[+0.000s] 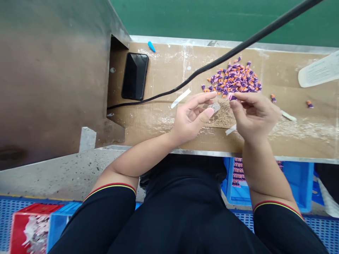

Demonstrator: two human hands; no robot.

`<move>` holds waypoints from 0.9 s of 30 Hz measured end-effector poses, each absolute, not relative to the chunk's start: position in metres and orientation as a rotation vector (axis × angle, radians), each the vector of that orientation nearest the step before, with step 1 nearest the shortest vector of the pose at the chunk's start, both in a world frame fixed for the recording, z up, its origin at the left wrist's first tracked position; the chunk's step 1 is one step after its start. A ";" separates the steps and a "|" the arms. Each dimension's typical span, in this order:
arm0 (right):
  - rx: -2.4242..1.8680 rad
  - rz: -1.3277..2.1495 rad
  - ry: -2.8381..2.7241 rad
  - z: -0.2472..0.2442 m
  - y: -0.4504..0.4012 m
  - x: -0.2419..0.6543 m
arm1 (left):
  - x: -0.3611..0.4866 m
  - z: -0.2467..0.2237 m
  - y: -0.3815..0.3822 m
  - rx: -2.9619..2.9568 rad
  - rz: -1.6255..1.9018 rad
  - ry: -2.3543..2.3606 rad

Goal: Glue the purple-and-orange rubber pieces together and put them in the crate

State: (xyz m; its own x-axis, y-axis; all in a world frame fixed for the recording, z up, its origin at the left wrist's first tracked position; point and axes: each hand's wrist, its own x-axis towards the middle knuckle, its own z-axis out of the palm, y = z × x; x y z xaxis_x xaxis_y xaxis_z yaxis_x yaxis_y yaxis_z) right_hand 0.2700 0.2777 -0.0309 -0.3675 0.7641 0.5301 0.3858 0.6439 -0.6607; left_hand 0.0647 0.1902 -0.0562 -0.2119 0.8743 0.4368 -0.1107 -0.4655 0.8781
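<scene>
Between the thumb and fingers of my left hand (pixel 189 116) is a small, round, clear disc-like piece (pixel 215 107), its exact kind too small to make out. My right hand (pixel 255 113) pinches a small pink and purple figurine (pixel 232 97) between thumb and forefinger. Both hands hover over the cardboard-covered bench (pixel 159 123), a short gap between them. Just beyond the fingertips lies a heap of similar small purple, pink and orange figurines (pixel 238 78).
A black cable (pixel 196 73) crosses above the bench. A phone (pixel 135 76) lies left beside a metal housing (pixel 53 70); a whitish plastic container (pixel 319 70) is at right. Two stray figurines (pixel 309 104) lie nearby. Below stand a blue crate (pixel 299 183) and a red bin (pixel 18 225).
</scene>
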 end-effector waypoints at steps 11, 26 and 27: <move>-0.907 0.086 -2.699 -0.021 0.222 0.369 | 0.068 -0.057 0.189 1.458 1.746 1.045; -1.327 0.590 -2.054 -0.042 0.191 0.395 | 0.061 -0.061 0.198 1.453 1.690 1.181; -1.413 0.566 -1.960 -0.041 0.182 0.412 | 0.061 -0.062 0.199 1.449 1.695 1.184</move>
State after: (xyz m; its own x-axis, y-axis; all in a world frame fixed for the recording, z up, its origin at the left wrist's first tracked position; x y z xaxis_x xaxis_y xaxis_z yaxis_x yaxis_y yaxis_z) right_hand 0.4117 0.1819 -0.0412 -0.2097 0.9448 0.2516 0.6653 0.3265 -0.6714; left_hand 0.0605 0.1994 -0.0622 -0.2177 0.8769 0.4285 0.1000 -0.4167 0.9036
